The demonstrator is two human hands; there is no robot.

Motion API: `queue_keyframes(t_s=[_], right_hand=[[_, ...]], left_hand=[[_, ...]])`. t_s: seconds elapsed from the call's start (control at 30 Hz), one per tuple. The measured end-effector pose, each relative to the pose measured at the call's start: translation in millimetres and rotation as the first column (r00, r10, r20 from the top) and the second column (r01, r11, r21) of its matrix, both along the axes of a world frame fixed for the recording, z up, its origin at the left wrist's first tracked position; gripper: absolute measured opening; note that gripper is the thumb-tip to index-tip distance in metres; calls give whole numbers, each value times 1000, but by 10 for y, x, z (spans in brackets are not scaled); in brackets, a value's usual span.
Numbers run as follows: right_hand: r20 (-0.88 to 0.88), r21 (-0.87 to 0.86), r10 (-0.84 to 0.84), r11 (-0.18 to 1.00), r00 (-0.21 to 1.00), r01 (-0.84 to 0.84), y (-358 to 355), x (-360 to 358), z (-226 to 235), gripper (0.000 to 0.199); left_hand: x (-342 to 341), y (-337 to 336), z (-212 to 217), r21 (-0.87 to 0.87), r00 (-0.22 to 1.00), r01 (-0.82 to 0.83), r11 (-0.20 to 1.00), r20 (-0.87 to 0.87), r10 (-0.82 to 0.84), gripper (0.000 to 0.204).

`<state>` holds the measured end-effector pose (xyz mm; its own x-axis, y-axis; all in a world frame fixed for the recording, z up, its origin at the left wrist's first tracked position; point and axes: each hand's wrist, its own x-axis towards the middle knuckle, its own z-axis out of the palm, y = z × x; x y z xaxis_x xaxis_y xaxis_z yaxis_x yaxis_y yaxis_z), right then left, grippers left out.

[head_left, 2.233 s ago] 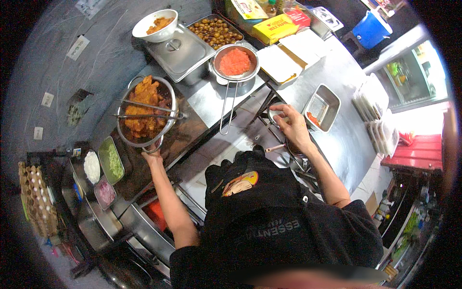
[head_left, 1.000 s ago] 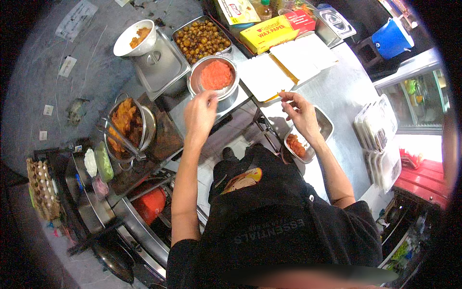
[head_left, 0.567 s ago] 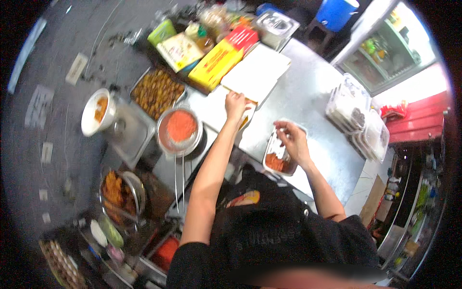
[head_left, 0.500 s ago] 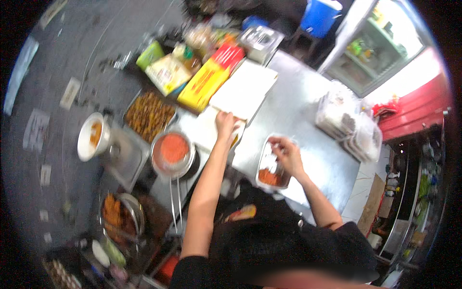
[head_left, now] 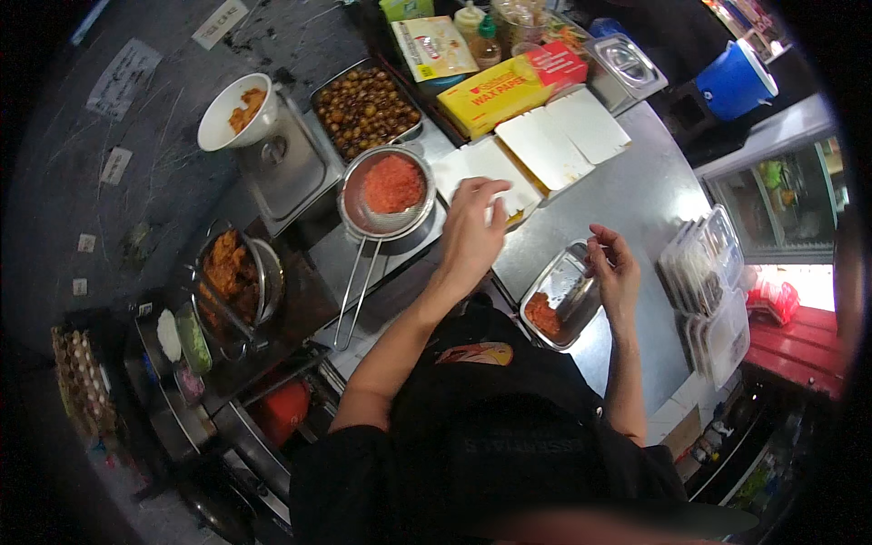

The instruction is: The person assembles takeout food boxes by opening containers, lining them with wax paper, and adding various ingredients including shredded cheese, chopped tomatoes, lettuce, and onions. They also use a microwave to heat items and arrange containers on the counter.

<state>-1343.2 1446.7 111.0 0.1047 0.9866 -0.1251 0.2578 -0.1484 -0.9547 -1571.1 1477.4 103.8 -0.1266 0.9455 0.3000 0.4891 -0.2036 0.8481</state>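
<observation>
On the steel kitchen counter (head_left: 636, 195), the left hand (head_left: 472, 234) lies spread on a white sheet of paper (head_left: 486, 173) — seemingly to pin it flat — while the right hand (head_left: 616, 270), fingers loosely curled and empty, hovers over the small oblong metal tray (head_left: 563, 295) of red-orange food.

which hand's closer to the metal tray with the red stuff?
Right. The right hand is at the tray's far rim, seemingly touching it. The left hand is off to its left, over the open white box.

Left hand (head_left: 472, 232) over white box (head_left: 486, 173) — right hand (head_left: 616, 272) beside tray (head_left: 559, 286)
</observation>
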Motion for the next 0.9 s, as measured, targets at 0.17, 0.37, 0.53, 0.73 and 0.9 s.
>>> queue_keyframes(t_s=[0.17,0.37,0.53,0.73,0.9], right_hand=[[65,-33,157,987,986,-155,121,-435,116,23],[127,-29,318,948,940,-317,60,-1004,72,23],[214,0,183,982,960,-187,-116,-943,23,23],[408,138,-147,986,901,98,-299,-265,-124,22],[340,81,-141,989,930,120,-179,-252,-78,24]], left_hand=[[-1135,-636,106,-10,830,-401,916,-428,358,23],[-2074,-518,-700,-722,883,-127,680,231,409,77],[-2041,-373,-890,-623,714,106,775,591,377,79],[-2004,-729,-734,-395,942,-334,856,-184,282,42],[-1092,-620,-12,-341,937,14,940,333,106,24]])
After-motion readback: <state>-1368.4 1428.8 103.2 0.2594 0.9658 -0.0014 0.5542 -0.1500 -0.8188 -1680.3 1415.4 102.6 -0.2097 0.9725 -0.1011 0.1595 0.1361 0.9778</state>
